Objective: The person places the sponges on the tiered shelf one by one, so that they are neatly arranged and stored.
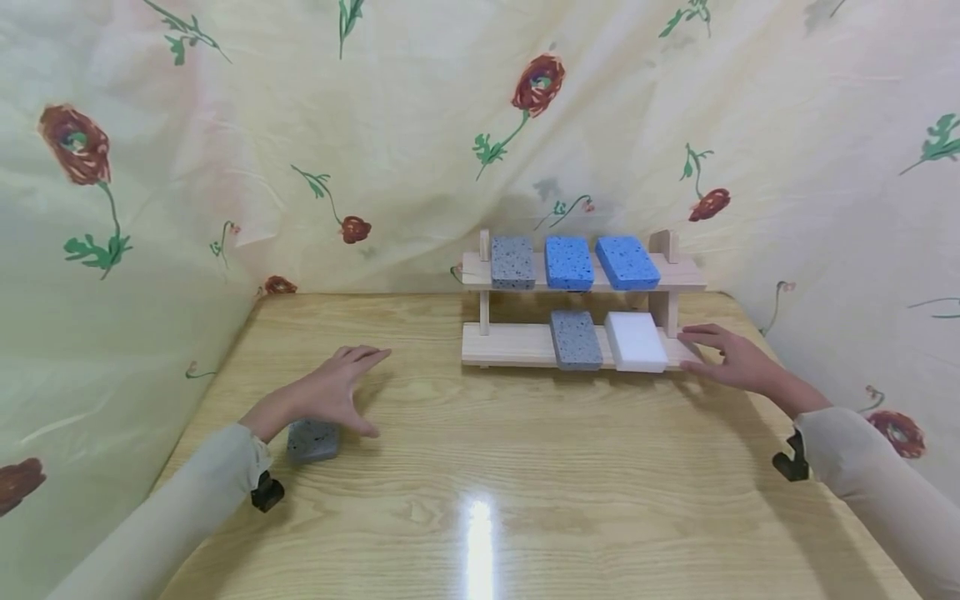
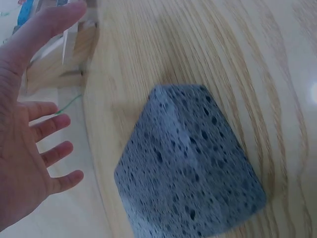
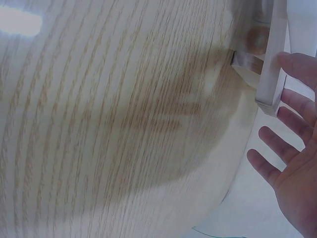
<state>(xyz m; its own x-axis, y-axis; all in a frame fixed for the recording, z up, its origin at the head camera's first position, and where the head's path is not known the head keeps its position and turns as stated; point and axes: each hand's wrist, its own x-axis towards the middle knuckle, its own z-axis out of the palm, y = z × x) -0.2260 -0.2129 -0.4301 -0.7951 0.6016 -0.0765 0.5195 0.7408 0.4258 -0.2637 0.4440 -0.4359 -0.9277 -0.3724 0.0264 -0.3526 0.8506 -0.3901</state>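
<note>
Over the left part of the table my left hand (image 1: 330, 394) hovers, thumb and fingers spread, holding nothing. Partly under it in the head view lies a grey speckled sponge block (image 2: 188, 163), apart from the fingers. At the right end of a two-tier wooden rack (image 1: 510, 343), my right hand (image 1: 731, 361) grips the lower board, thumb at the front edge and fingertips farther back; its other fingers are spread. Beside that hand on the lower board lies a white sponge block (image 1: 636, 342), with a grey speckled sponge (image 1: 576, 340) to its left.
The rack's upper board carries a grey sponge (image 1: 513, 262) and two blue speckled sponges, one in the middle (image 1: 568, 262) and one at the right (image 1: 628, 262). Flower-patterned cloth (image 1: 420, 150) hangs behind and beside the wooden table (image 1: 420, 500).
</note>
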